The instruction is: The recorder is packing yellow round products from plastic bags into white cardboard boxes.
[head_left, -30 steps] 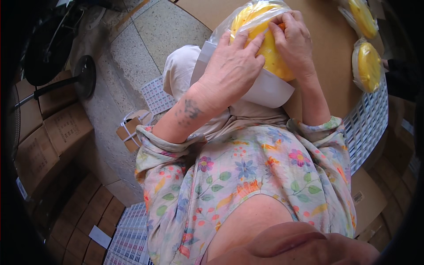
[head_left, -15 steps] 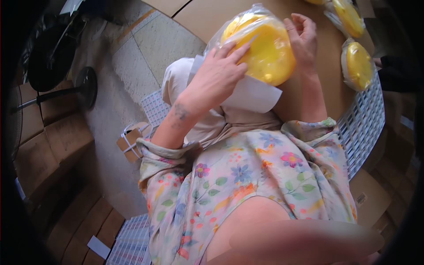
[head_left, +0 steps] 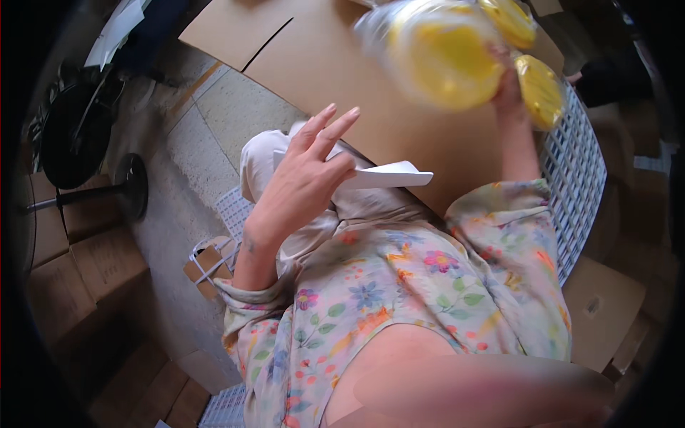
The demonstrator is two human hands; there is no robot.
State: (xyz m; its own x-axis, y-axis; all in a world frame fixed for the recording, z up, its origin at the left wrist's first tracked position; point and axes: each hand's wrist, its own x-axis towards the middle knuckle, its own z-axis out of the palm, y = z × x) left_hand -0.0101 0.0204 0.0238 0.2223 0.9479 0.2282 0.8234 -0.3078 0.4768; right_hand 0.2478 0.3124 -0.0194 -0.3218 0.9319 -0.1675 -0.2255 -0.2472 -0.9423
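My right hand (head_left: 508, 84) grips the edge of a round yellow disc-shaped item (head_left: 453, 64) in a clear plastic bag. It is held up over the cardboard-covered table and blurred by motion. Above my lap, my left hand (head_left: 303, 171) has two fingers stretched out, while its thumb side pinches a curled white paper sheet (head_left: 389, 176). Part of that sheet is hidden behind the hand. Close to my right hand lie two more bagged yellow discs, one nearer (head_left: 540, 91) and one farther (head_left: 510, 20).
Brown cardboard (head_left: 342, 64) covers the tabletop, with a dark slit at its far left. A white lattice panel (head_left: 576, 178) stands at the right, beside a cardboard box (head_left: 603, 307). Stacked boxes (head_left: 107, 264) and a round black stand base (head_left: 132, 187) are at the left.
My right hand has carried the bagged yellow disc up and away toward the other discs. My left hand has left the bag and drawn back toward me with the white sheet.
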